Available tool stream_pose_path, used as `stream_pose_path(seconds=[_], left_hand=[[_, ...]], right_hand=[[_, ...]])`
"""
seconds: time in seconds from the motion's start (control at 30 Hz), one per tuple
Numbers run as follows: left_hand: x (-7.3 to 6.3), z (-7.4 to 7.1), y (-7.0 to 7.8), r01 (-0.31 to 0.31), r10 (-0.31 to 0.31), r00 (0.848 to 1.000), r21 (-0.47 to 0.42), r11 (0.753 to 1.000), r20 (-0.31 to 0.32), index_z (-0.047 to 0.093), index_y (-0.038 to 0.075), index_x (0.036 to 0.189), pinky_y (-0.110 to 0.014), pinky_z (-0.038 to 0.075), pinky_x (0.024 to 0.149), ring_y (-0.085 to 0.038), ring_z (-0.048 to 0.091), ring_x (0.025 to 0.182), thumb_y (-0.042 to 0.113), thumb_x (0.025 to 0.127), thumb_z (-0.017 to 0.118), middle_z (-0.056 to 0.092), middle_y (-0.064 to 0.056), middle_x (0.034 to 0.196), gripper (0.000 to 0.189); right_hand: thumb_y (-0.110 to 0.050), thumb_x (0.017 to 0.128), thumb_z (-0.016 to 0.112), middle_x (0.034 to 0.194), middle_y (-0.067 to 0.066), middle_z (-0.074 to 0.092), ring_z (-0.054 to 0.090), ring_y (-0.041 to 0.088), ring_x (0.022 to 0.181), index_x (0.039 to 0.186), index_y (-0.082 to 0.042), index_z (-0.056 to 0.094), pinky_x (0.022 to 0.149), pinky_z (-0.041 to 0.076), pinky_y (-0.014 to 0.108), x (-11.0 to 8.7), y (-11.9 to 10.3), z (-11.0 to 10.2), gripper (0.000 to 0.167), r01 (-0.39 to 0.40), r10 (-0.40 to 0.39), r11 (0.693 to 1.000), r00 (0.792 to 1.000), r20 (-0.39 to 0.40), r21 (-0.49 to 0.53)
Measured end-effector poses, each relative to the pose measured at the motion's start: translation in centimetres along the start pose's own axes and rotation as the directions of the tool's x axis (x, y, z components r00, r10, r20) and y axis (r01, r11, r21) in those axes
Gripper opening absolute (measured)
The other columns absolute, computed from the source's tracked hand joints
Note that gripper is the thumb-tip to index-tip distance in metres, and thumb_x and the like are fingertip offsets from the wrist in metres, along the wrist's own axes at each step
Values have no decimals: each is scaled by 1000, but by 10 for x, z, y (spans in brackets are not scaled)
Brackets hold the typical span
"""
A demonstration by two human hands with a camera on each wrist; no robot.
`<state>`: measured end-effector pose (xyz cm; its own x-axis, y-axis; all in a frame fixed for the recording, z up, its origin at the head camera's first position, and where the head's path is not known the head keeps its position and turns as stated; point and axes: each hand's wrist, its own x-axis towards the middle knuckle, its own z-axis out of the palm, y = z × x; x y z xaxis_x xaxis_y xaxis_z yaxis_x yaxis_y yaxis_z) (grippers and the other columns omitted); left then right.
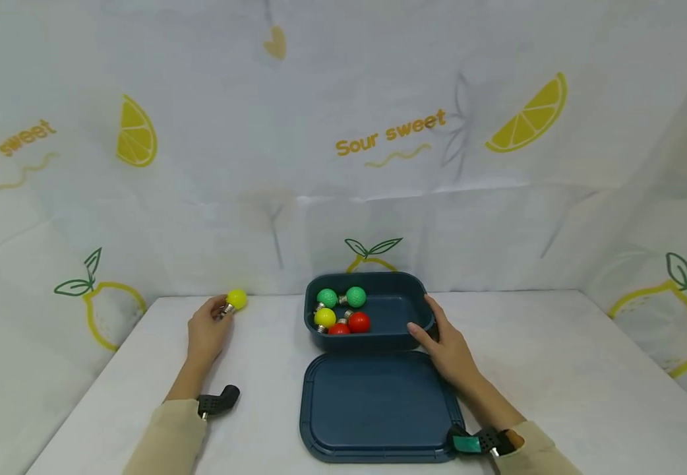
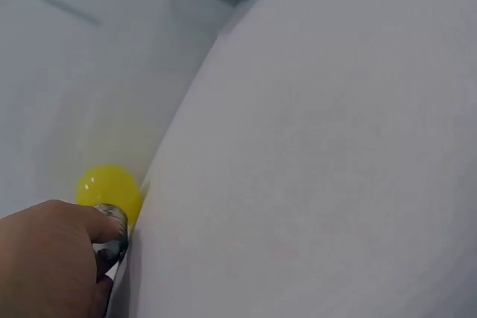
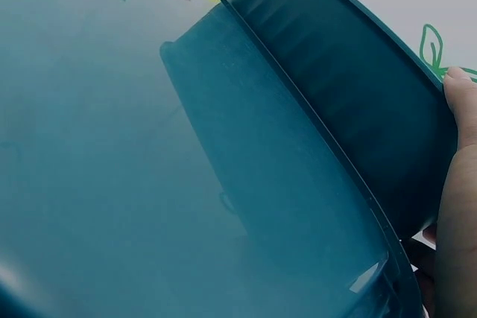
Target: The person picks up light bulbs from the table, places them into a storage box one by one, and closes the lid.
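Note:
At the table's left back, my left hand (image 1: 208, 331) pinches a yellow light bulb (image 1: 237, 299) by its metal screw base. In the left wrist view the yellow globe (image 2: 109, 190) pokes out past the fingers, close to the table's back edge. My right hand (image 1: 449, 346) grips the right end of a dark blue box (image 1: 397, 307), thumb over the rim and fingers at the outer wall. Inside the box, on its left side, lie two green bulbs (image 1: 355, 296), a yellow bulb (image 1: 324, 318) and two red bulbs (image 1: 359, 322).
A dark blue lid (image 1: 379, 409) lies flat in front of the box, with the right forearm passing over its right edge. A white printed sheet (image 1: 296, 132) hangs behind and at the sides. White cloth covers the table (image 1: 557, 376).

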<state>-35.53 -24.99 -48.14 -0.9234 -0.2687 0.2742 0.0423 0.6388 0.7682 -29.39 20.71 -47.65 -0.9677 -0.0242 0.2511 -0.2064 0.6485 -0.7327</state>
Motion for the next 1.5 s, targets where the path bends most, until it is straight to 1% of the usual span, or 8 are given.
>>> stream_pose_path(seconds=[0.3,0.53,0.77,0.9,1.07,1.23,1.37,1.5], left_hand=[[-4,18,16,-76,80,993,-42,996,89,56,4,141,-51,47,111,-38,61,128,4,96,59,61,-21,140,46],[-10,26,18,-131,137,983,-55,990,121,60,6,137,-53,44,113,-37,62,126,3,93,61,65,-19,135,43],[-15,29,20,-182,193,965,-76,980,177,61,7,135,-47,48,111,-34,63,126,2,92,63,65,-16,136,43],[-19,29,22,-173,183,968,-73,982,170,60,8,138,-52,42,116,-38,54,136,11,93,67,60,-17,142,46],[-24,35,27,-182,188,969,-53,982,160,53,11,145,-58,34,120,-40,41,146,26,90,76,50,-18,151,62],[-28,49,37,-254,249,955,12,967,161,52,12,145,-53,41,116,-37,50,140,25,87,80,54,-16,149,66],[-29,55,44,-301,289,946,68,951,147,56,10,141,-51,46,112,-34,58,132,18,89,77,60,-16,143,56],[-31,55,45,-312,301,945,78,947,131,59,8,137,-50,48,110,-34,60,128,13,92,74,62,-17,138,48]], right_hand=[[-49,102,53,159,25,39,48,47,139,163,-23,17,109,40,67,4,2,-3,75,-5,5,1000,1000,-5,3],[-49,101,55,154,27,45,53,46,134,163,-22,18,108,41,66,5,2,-1,77,-11,11,1000,1000,-1,9],[-48,101,55,152,27,48,56,45,131,163,-22,19,107,42,66,5,0,1,76,-11,11,1000,1000,1,16],[-49,101,55,153,27,46,54,46,133,163,-22,19,107,41,66,5,0,2,76,-13,13,1000,1000,4,10],[-49,101,55,157,26,42,50,47,137,163,-22,20,109,40,67,3,-2,4,76,-9,9,1000,1000,5,8],[-49,101,55,158,25,39,48,47,139,163,-22,20,109,39,68,3,-3,3,76,-1,1,1000,1000,0,3],[-48,101,54,159,25,39,47,47,139,163,-22,19,109,39,68,3,-2,2,75,2,-2,1000,1000,-8,-4],[-48,102,54,160,25,38,46,47,140,163,-22,19,110,38,68,2,0,1,75,0,0,1000,1000,-4,2]])
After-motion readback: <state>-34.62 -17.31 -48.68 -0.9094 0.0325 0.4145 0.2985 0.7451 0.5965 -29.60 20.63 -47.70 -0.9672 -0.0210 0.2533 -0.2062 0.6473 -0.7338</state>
